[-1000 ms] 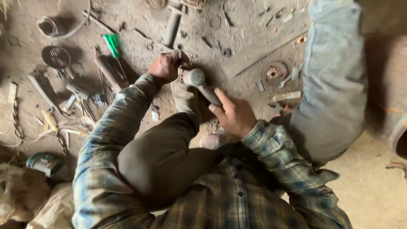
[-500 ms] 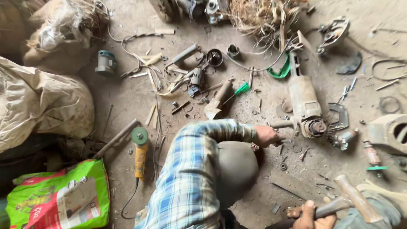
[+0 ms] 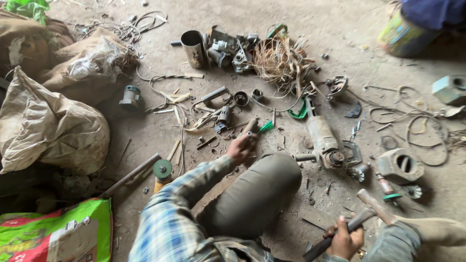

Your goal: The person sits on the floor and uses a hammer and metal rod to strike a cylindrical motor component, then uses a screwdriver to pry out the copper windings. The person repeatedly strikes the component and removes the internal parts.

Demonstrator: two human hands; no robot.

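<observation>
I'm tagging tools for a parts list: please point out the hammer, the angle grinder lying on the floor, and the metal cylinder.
hammer [image 3: 370, 206]: head view, wooden head.
angle grinder [image 3: 320, 136]: head view, grey body.
metal cylinder [image 3: 195, 48]: head view, side wall.

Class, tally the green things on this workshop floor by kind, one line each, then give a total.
Green printed plastic bag: 1
Green grinding disc on the yellow-handled tool: 1
Green-handled screwdriver by the left hand: 1
Curved green plastic guard beside the grey angle grinder: 1
Green-capped small bottle near the hammer: 1
Total: 5
</observation>
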